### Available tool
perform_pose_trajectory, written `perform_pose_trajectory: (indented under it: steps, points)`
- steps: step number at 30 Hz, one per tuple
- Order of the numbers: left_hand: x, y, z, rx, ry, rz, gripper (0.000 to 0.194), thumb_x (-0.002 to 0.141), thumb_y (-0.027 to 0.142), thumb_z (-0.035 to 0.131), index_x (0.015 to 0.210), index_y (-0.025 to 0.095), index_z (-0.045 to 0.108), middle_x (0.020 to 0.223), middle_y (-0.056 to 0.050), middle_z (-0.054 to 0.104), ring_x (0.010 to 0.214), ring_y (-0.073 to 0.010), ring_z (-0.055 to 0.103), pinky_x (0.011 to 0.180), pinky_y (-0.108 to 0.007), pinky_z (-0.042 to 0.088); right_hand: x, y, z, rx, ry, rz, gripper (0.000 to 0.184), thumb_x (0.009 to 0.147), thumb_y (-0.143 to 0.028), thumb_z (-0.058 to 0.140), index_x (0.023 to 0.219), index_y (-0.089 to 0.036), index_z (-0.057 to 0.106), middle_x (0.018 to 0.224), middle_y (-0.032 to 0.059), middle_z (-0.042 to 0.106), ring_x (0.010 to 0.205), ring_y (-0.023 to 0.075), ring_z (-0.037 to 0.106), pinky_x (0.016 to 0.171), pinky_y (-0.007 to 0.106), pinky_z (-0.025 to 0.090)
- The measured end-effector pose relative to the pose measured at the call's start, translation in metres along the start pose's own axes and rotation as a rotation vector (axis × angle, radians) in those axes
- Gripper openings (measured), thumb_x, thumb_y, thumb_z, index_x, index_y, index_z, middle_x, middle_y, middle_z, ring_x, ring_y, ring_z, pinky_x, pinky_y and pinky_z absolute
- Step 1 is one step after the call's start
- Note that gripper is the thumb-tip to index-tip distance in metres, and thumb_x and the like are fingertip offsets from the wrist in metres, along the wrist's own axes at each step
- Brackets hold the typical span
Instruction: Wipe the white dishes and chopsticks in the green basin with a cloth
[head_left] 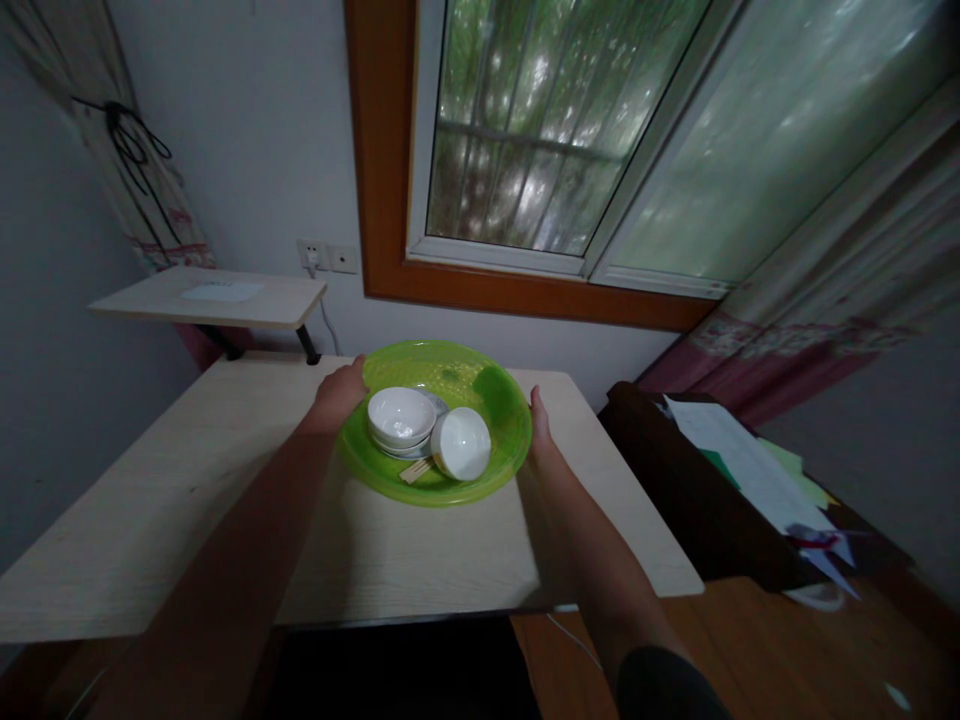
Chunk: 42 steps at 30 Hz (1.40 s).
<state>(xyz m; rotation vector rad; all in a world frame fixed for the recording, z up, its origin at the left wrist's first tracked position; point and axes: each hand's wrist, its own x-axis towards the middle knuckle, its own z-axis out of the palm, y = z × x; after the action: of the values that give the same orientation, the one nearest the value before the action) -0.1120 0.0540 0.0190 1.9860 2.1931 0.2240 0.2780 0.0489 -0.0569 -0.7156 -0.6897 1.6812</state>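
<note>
A round green plastic basin [390, 488] is held between my two hands over the far middle of the table. My left hand [339, 395] grips its left rim, and my right hand [539, 425] grips the right rim; the fingers of both are partly hidden by the basin. Inside, a stack of white bowls [401, 417] sits left of centre, on or against some plates [435, 400]. One more white bowl [463, 444] lies tilted beside the stack. Pale chopsticks [417, 470] poke out between them near the front.
The light wooden table [420, 570] carries a raised shelf [217, 300] at its back left, with a white sheet [223, 291] on it. Behind are a wall socket [313, 254] and a barred window [540, 130]. Right of the table stands a dark brown piece of furniture [675, 480] with papers [750, 460].
</note>
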Motion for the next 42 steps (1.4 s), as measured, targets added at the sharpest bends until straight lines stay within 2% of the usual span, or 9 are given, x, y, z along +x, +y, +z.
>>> perform_pose_trajectory:
  steps: [3, 5, 10, 17, 27, 31, 34, 37, 42]
  points:
    - [-0.001, 0.000, 0.000, 0.009, 0.003, -0.017, 0.068, 0.097, 0.027, 0.060, 0.163, 0.021, 0.042, 0.135, -0.021, 0.074, 0.120, -0.0346, 0.073, 0.093, -0.038, 0.054, -0.001, -0.003, 0.005, 0.003, 0.070, 0.111, 0.078, 0.103, -0.079, 0.026, 0.132, -0.022, 0.071, 0.118, 0.0158, 0.083, 0.133, 0.0381, 0.070, 0.119, 0.067, 0.047]
    - [-0.003, 0.001, 0.000, 0.006, 0.004, -0.022, 0.069, 0.097, 0.027, 0.060, 0.163, 0.020, 0.041, 0.135, -0.022, 0.073, 0.121, -0.0350, 0.073, 0.093, -0.039, 0.054, -0.008, -0.002, 0.010, 0.034, 0.087, 0.113, 0.078, 0.103, -0.080, 0.026, 0.133, -0.022, 0.070, 0.117, 0.0155, 0.083, 0.133, 0.0377, 0.069, 0.120, 0.066, 0.047]
    - [-0.008, 0.005, -0.002, 0.002, 0.004, -0.034, 0.069, 0.099, 0.029, 0.056, 0.165, 0.019, 0.040, 0.136, -0.025, 0.071, 0.119, -0.0376, 0.073, 0.093, -0.042, 0.056, -0.041, 0.011, 0.021, 0.123, 0.101, 0.026, 0.065, 0.104, -0.075, 0.036, 0.129, -0.026, 0.072, 0.116, 0.0113, 0.084, 0.130, 0.0358, 0.072, 0.114, 0.065, 0.054]
    - [-0.005, 0.005, -0.002, 0.021, -0.012, -0.065, 0.075, 0.096, 0.028, 0.057, 0.167, 0.017, 0.037, 0.139, -0.025, 0.071, 0.123, -0.0383, 0.072, 0.095, -0.043, 0.057, -0.079, 0.027, 0.028, 0.184, 0.114, -0.107, 0.037, 0.105, -0.053, 0.052, 0.125, -0.030, 0.073, 0.126, 0.0055, 0.082, 0.130, 0.0309, 0.072, 0.117, 0.058, 0.054]
    - [-0.004, 0.002, 0.001, 0.017, 0.013, -0.031, 0.067, 0.097, 0.028, 0.056, 0.162, 0.017, 0.043, 0.136, -0.025, 0.072, 0.123, -0.0371, 0.072, 0.096, -0.042, 0.057, -0.056, 0.015, 0.027, 0.181, 0.145, 0.049, 0.039, 0.104, -0.047, 0.048, 0.120, -0.025, 0.075, 0.108, 0.0076, 0.085, 0.124, 0.0327, 0.075, 0.116, 0.059, 0.055]
    - [-0.006, 0.002, -0.001, 0.019, 0.004, -0.026, 0.066, 0.097, 0.028, 0.056, 0.161, 0.019, 0.043, 0.136, -0.023, 0.073, 0.123, -0.0363, 0.072, 0.096, -0.042, 0.057, -0.046, 0.005, 0.041, 0.195, 0.074, 0.160, 0.032, 0.099, -0.030, 0.053, 0.118, -0.020, 0.076, 0.105, 0.0101, 0.085, 0.123, 0.0317, 0.076, 0.116, 0.056, 0.056]
    - [-0.005, 0.002, -0.001, 0.018, 0.004, -0.022, 0.067, 0.098, 0.027, 0.056, 0.162, 0.018, 0.042, 0.136, -0.024, 0.072, 0.123, -0.0371, 0.072, 0.096, -0.042, 0.056, -0.045, -0.001, 0.047, 0.177, 0.007, 0.210, 0.030, 0.099, -0.026, 0.055, 0.119, -0.018, 0.076, 0.106, 0.0109, 0.085, 0.123, 0.0305, 0.076, 0.114, 0.054, 0.058]
    - [-0.003, 0.001, 0.001, 0.011, 0.008, -0.025, 0.068, 0.097, 0.026, 0.056, 0.163, 0.017, 0.042, 0.137, -0.025, 0.072, 0.123, -0.0379, 0.072, 0.096, -0.043, 0.056, -0.046, -0.004, 0.047, 0.132, -0.041, 0.243, 0.025, 0.101, -0.025, 0.059, 0.119, -0.020, 0.076, 0.105, 0.0098, 0.086, 0.122, 0.0301, 0.077, 0.111, 0.051, 0.061]
    - [0.000, -0.001, 0.003, 0.018, 0.003, -0.023, 0.070, 0.097, 0.025, 0.055, 0.165, 0.017, 0.040, 0.137, -0.025, 0.072, 0.124, -0.0372, 0.072, 0.097, -0.043, 0.056, -0.040, -0.001, 0.038, 0.079, -0.029, 0.290, 0.026, 0.097, -0.016, 0.064, 0.119, -0.019, 0.076, 0.100, 0.0097, 0.086, 0.111, 0.0296, 0.081, 0.103, 0.050, 0.066]
